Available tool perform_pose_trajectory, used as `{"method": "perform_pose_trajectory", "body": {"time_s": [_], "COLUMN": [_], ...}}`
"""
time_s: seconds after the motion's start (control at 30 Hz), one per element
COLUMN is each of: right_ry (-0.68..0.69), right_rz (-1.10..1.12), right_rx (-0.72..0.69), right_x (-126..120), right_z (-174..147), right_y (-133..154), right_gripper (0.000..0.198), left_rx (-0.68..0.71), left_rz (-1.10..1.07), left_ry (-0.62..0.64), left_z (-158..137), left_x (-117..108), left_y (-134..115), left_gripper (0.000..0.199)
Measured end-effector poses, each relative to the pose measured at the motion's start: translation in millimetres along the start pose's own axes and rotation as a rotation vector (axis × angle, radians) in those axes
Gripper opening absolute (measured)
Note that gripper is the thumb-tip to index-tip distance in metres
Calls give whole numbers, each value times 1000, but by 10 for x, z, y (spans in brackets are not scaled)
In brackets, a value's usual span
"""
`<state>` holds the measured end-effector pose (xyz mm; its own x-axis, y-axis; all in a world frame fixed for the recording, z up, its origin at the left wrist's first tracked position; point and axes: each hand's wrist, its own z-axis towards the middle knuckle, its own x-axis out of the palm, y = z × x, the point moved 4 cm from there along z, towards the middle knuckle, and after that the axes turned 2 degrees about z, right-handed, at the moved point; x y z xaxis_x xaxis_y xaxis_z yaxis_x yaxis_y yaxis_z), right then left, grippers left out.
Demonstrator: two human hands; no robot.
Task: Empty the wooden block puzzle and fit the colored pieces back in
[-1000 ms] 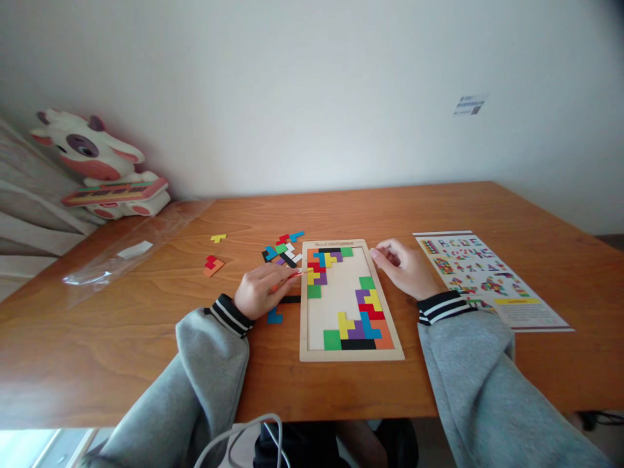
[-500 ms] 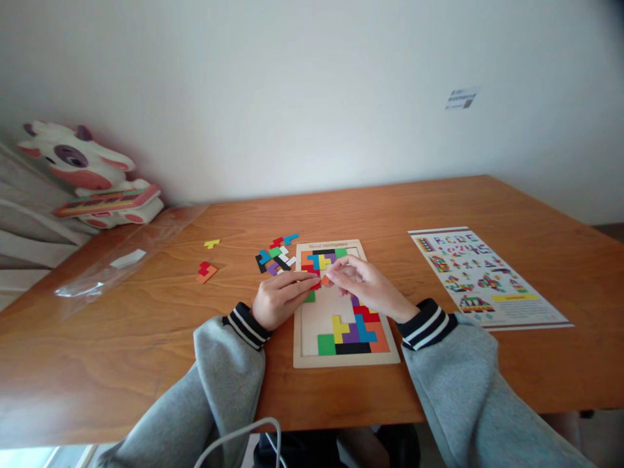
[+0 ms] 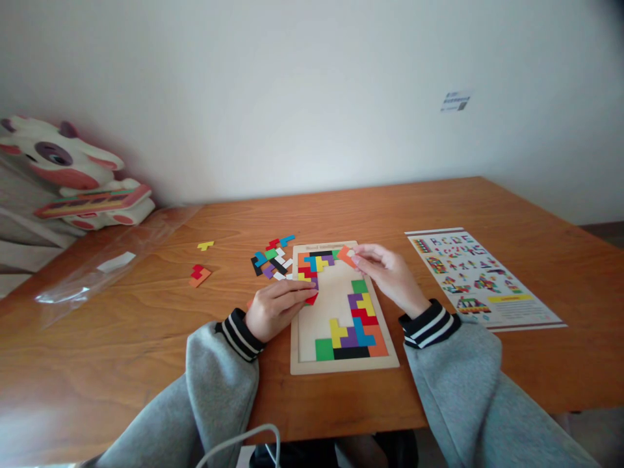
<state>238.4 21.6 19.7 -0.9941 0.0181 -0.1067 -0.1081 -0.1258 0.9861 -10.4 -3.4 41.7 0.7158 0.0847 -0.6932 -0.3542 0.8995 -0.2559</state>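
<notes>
My right hand [image 3: 387, 273] pinches an orange puzzle piece [image 3: 346, 255] between thumb and fingers, above the upper right edge of the wooden puzzle board [image 3: 296, 363]. Over the board's left edge, my left hand [image 3: 275, 305] is closed, fingers together, with a red puzzle piece [image 3: 312, 299] at its fingertips. Its palm side is hidden. Coloured block pieces fill the board's top, left side, right side and bottom, among them a green square [image 3: 324, 350] and a black bar [image 3: 351, 353]. Bare pale wood shows in the middle.
Several loose pieces [image 3: 272, 254] lie in a pile beyond my left hand. Farther left are a yellow piece [image 3: 205, 246] and red and orange pieces [image 3: 199, 276]. A clear plastic bag [image 3: 88, 279], a cow toy keyboard [image 3: 95, 201] and a printed sheet [image 3: 480, 279] share the table.
My right hand has moved up and away from my left hand, carrying the orange piece to the board's upper right. My left hand stays at the board's left side. The view has shifted slightly.
</notes>
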Motion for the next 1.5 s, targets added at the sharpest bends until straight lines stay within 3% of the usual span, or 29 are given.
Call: {"method": "perform_pose_trajectory", "body": {"time_s": [0.07,0.17,0.27,0.57,0.9,1.0,1.17,1.5], "right_ry": [-127,-196,-200,-202,-243,-246,-290,-218], "right_rz": [-70,-85,-90,-125,31,56,-67,-28], "right_rx": [-53,-53,-52,-110,-23,14,-2,-9], "right_x": [-148,-256,-264,-194,-223,-221,-244,-177], "right_z": [45,87,103,82,67,69,76,41], "right_y": [-76,-200,-266,-269,-261,-265,-258,-255], "right_gripper": [37,49,51,35,48,42,34,51], "left_rx": [-1,28,50,64,72,73,84,80], "left_rz": [-5,-7,8,25,36,43,52,54], "left_ry": [15,39,47,71,87,90,88,96], "left_z": [1,6,8,17,27,30,35,19], "left_x": [17,40,53,70,68,66,67,78], "left_y": [2,-9,-12,-31,-47,-52,-62,-51], "left_gripper": [25,24,22,19,21,20,20,20]}}
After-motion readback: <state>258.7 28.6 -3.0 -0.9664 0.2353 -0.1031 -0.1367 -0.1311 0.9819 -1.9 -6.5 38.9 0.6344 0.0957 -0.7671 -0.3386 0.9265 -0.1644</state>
